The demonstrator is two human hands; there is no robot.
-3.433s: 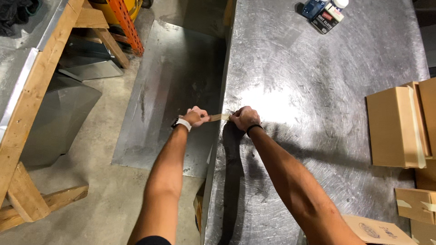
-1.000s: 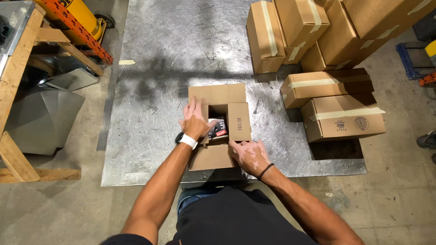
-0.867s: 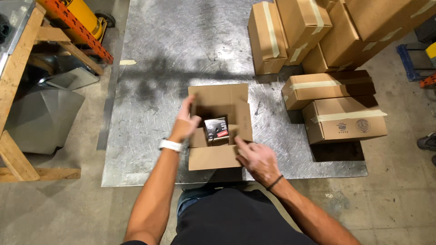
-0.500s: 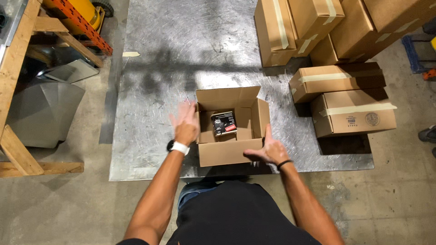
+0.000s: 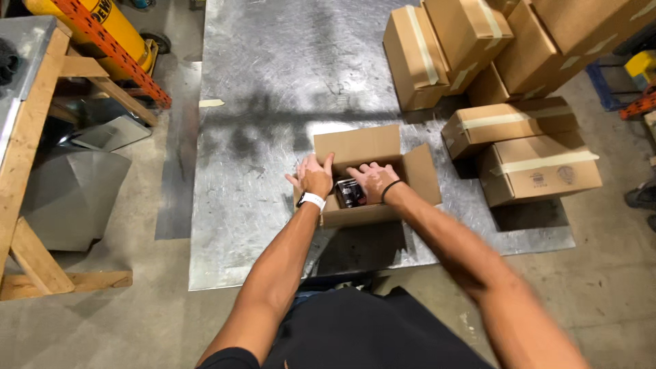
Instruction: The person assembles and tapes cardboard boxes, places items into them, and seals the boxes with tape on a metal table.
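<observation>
Operator: Both hands have moved in from the flaps since half a second ago. Confirm present positions.

Technician: Left hand [image 5: 314,179] rests flat on the left wall of the open cardboard box [image 5: 362,215], fingers spread, gripping nothing. Right hand [image 5: 372,179] is inside the box, palm down, fingers loosely curled over the small dark package [image 5: 350,193]. Whether it actually grips the package cannot be determined. The box sits near the front edge of the metal surface [image 5: 273,102], about midway along it.

Operator: Recommended technique for this step?

Technician: Judged from the frame: brace the left wall firmly so the box does not slide on the smooth metal. Keep the flaps folded outward, clear of the wrist. Handle the package squarely, without tilting it against the walls.

Operator: Limitations of the view?

Technician: Right fingertips and the box floor are hidden. The package label is too small to resolve. The right forearm is blurred. The stacked sealed boxes [image 5: 519,102] at the far right corner are cut off by the frame edge.
</observation>
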